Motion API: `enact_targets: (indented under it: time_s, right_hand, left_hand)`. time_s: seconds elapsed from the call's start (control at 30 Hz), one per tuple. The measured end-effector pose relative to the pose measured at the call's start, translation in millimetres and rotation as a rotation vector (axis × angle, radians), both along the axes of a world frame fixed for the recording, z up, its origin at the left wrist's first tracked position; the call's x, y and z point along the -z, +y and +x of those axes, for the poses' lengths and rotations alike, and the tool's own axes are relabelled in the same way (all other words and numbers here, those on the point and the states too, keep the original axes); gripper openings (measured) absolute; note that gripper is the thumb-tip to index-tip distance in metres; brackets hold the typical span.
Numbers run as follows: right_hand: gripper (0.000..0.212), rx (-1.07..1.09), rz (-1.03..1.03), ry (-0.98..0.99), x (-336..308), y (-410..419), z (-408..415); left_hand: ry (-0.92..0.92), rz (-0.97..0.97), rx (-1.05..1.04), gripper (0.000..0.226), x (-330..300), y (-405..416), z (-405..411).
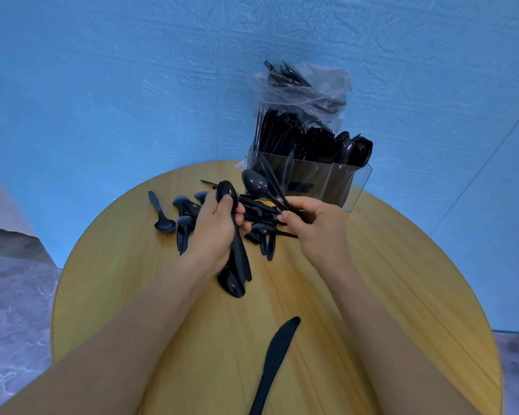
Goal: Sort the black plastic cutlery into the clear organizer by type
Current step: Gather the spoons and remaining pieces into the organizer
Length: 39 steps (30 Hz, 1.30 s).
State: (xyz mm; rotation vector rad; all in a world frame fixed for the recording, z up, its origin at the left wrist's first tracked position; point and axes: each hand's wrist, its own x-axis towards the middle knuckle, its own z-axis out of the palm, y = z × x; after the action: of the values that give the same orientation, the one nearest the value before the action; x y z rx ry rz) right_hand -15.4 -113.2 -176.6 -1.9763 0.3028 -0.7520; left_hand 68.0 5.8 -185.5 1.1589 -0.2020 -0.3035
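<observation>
1. Lying between your hands on the round table (372,295), the loose cutlery pile (258,217) sits just before the clear organizer (309,178).
2. Your left hand (219,226) grips a bundle of spoons (237,259), thumb on top.
3. Your right hand (315,226) pinches a raised spoon (255,182).

Organizer (336,181) behind cutlery pile (258,217) (knife (274,363) nearest) on table (387,295).
</observation>
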Motion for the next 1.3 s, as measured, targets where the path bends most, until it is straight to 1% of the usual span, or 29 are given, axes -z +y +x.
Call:
enact_targets:
  time_s: [0.1, 0.2, 0.3, 0.4, 0.5, 0.63, 0.7, 0.73, 0.83, 0.87, 0.93, 1.03, 1.13, 1.2, 1.3]
  right_hand:
    - [0.027, 0.016, -0.223, 0.0, 3.8, 10.6, 2.0]
    - [0.028, 0.021, -0.333, -0.011, 6.8, 18.6, 4.3]
    - [0.029, -0.009, -0.372, -0.016, 6.4, 22.9, 5.0]
    - [0.029, -0.056, -0.408, 0.004, 5.6, 24.6, 4.6]
    - [0.027, -0.127, -0.39, 0.044, 4.1, 23.4, 3.1]
    - [0.025, -0.206, -0.398, 0.127, 3.6, 22.2, 1.0]
    - [0.021, -0.242, -0.349, 0.155, 2.1, 23.8, 0.1]
    - [0.019, -0.251, -0.275, 0.151, 0.3, 24.2, -0.5]
    - [0.024, -0.195, 0.095, 0.099, -8.2, 18.3, -2.9]
    - [0.025, -0.146, 0.16, 0.098, -10.6, 13.5, -3.5]
    - [0.03, -0.087, 0.2, 0.129, -12.9, 2.5, -4.7]
    - [0.034, -0.099, 0.245, 0.119, -16.7, -10.9, -9.1]
    - [0.023, -0.155, 0.281, 0.055, -24.5, -29.2, -19.9]
    - [0.015, -0.23, 0.324, 0.065, -26.2, -43.2, -26.7]
    - [0.009, -0.287, 0.202, 0.151, -23.4, -50.8, -32.7]
  left_hand:
    - [0.11, -0.129, 0.065, 0.02, -1.8, 0.1, -2.3]
    - [0.131, -0.183, 0.126, 0.027, -2.9, -1.1, -4.2]
    - [0.141, -0.259, 0.178, 0.034, -6.3, -1.9, -5.7]
    - [0.161, -0.302, 0.205, 0.029, -8.9, 0.3, -5.3]
    - [0.169, -0.314, 0.219, 0.029, -10.4, 1.7, -7.1]
    - [0.235, -0.37, 0.187, 0.029, -11.4, -0.2, -8.4]
    - [0.269, -0.375, 0.186, 0.029, -9.7, -0.5, -6.5]
    - [0.284, -0.36, 0.185, 0.029, -8.2, -0.3, -4.5]
    - [0.354, -0.363, 0.179, 0.031, -4.6, 0.8, 0.9]
    - [0.377, -0.375, 0.18, 0.033, -4.2, 1.3, 1.8]
    - [0.386, -0.388, 0.195, 0.035, -4.9, 2.5, 1.8]
    - [0.383, -0.387, 0.23, 0.024, -6.6, 3.5, 0.3]
    - [0.436, -0.395, 0.288, 0.026, -7.7, 4.3, -0.5]
    - [0.442, -0.368, 0.338, 0.03, -8.6, 5.6, -0.9]
    - [0.415, -0.254, 0.448, 0.032, -10.5, 6.4, -4.4]
